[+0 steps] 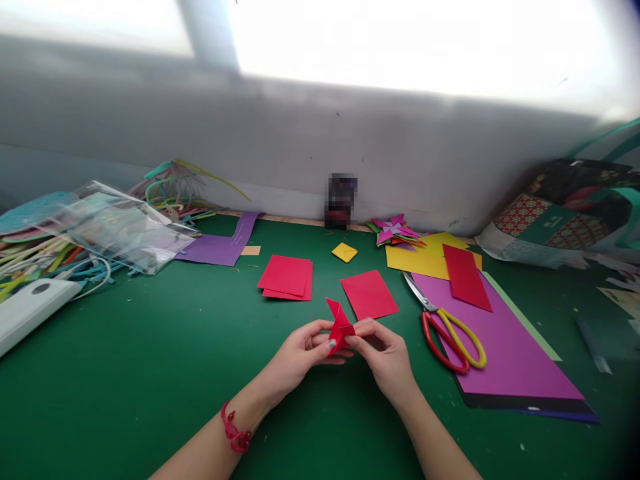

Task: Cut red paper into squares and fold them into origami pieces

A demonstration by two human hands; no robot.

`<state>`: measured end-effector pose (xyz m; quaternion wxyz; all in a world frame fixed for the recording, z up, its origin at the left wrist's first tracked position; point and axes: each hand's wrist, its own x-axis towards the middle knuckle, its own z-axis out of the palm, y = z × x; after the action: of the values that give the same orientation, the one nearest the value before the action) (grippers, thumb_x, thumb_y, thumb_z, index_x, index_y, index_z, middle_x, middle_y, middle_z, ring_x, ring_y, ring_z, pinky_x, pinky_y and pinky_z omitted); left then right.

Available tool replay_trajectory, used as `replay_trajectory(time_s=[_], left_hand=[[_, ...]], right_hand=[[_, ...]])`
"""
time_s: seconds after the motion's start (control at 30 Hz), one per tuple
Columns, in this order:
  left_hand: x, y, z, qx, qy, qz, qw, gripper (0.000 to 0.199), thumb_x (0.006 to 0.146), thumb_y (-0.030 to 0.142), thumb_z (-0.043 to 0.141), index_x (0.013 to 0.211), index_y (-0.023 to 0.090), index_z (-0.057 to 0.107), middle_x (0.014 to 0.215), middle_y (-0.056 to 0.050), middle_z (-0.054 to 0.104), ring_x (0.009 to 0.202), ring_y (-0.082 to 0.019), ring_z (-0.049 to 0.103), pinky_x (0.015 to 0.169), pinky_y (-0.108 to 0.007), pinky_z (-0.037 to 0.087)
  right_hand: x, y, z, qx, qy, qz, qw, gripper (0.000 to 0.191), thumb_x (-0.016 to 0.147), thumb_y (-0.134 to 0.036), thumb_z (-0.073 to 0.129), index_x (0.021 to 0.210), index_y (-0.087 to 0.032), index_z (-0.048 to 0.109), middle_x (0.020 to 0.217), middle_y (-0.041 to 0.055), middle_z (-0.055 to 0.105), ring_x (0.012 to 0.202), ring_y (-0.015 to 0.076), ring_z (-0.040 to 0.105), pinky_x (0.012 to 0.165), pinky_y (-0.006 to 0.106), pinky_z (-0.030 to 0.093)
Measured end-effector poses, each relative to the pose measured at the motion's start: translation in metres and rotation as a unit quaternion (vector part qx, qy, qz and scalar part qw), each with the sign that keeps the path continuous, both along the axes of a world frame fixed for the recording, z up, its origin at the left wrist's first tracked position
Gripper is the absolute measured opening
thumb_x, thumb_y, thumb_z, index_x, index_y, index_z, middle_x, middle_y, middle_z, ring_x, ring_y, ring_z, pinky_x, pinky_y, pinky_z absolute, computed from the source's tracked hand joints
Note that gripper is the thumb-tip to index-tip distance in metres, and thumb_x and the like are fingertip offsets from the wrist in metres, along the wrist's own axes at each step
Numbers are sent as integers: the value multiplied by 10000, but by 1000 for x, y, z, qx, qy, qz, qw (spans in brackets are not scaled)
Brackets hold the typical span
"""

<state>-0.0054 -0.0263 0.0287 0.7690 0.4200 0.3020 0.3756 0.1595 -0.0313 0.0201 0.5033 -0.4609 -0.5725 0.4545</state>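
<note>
Between both hands is a small folded piece of red paper (pixel 338 325), held just above the green table. My left hand (pixel 311 345) pinches its lower left part, thumb in front and fingers behind. On the other side my right hand (pixel 381 347) grips a folded flap with thumb and forefinger. One point of the paper sticks up at the top left. Just beyond my hands lies a single red paper square (pixel 370 294). A small stack of red squares (pixel 286 277) rests to its left. Farther back is a small folded yellow paper piece (pixel 345 252).
Scissors (pixel 453 330) with red and yellow handles lie on purple sheets (pixel 515 353) at right, near a red strip (pixel 467 277). Behind are yellow paper (pixel 417 261) and folded paper stars (pixel 395 230). Pipe cleaners (pixel 175 193), a clear bag (pixel 125 227) and a white device (pixel 37 310) sit left.
</note>
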Motion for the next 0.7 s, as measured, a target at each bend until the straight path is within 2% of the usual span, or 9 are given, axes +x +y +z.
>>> replay_trajectory(time_s=[0.1, 0.27, 0.33, 0.4, 0.47, 0.53, 0.6, 0.7], left_hand=[[0, 0, 0, -11, 6, 11, 1000, 302, 774, 302, 583, 1023, 133, 550, 921, -106, 656, 888, -227, 613, 813, -386, 473], [-2, 3, -4, -28, 64, 47, 996, 309, 761, 371, 576, 962, 137, 562, 718, -55, 668, 598, -174, 637, 608, -303, 507], [-3, 5, -5, -20, 75, 66, 995, 319, 750, 383, 583, 955, 139, 571, 741, -57, 670, 631, -183, 636, 595, -291, 501], [-5, 7, -5, -5, 77, 92, 993, 318, 753, 382, 577, 969, 147, 578, 786, -53, 671, 676, -184, 630, 615, -287, 497], [-5, 7, -5, 13, 81, 109, 991, 308, 759, 367, 572, 979, 153, 582, 788, -41, 667, 683, -173, 618, 623, -275, 491], [-3, 5, -5, 30, 88, 99, 991, 289, 762, 348, 571, 971, 148, 584, 771, -36, 659, 676, -161, 607, 620, -260, 482], [-1, 2, -6, 48, 93, 64, 992, 273, 771, 332, 562, 964, 140, 579, 776, -41, 652, 700, -161, 602, 635, -253, 474], [2, -2, -6, 58, 109, 31, 992, 261, 778, 318, 558, 969, 140, 547, 743, -37, 648, 702, -159, 602, 648, -252, 467]], right_hand=[[2, 0, 2, 28, -18, 19, 999, 60, 742, -237, 630, 700, -201, 654, 741, 31, 626, 719, 178, 578, 657, 288, 458], [3, -3, 7, 40, -63, 51, 996, 42, 725, -232, 643, 750, -215, 673, 809, 40, 622, 781, 190, 582, 697, 299, 466], [2, -3, 8, 17, -48, 71, 996, 110, 740, -258, 626, 837, -219, 660, 884, 49, 614, 826, 195, 577, 713, 303, 474], [2, -3, 8, -18, 9, 81, 997, 219, 776, -295, 579, 984, -231, 605, 915, 50, 599, 783, 179, 580, 669, 300, 492], [3, -1, 6, -57, 80, 70, 993, 269, 819, -335, 513, 1068, -236, 534, 827, 27, 585, 635, 139, 563, 550, 273, 494], [4, 0, 3, -95, 115, 63, 987, 251, 844, -364, 464, 1046, -222, 511, 674, -12, 545, 494, 107, 502, 435, 233, 449], [4, 1, 0, -122, 107, 68, 984, 224, 838, -379, 476, 970, -202, 511, 561, -45, 493, 412, 87, 443, 372, 201, 391], [3, 0, -2, -134, 78, 74, 985, 195, 809, -379, 528, 860, -193, 500, 504, -71, 439, 367, 60, 374, 333, 170, 308]])
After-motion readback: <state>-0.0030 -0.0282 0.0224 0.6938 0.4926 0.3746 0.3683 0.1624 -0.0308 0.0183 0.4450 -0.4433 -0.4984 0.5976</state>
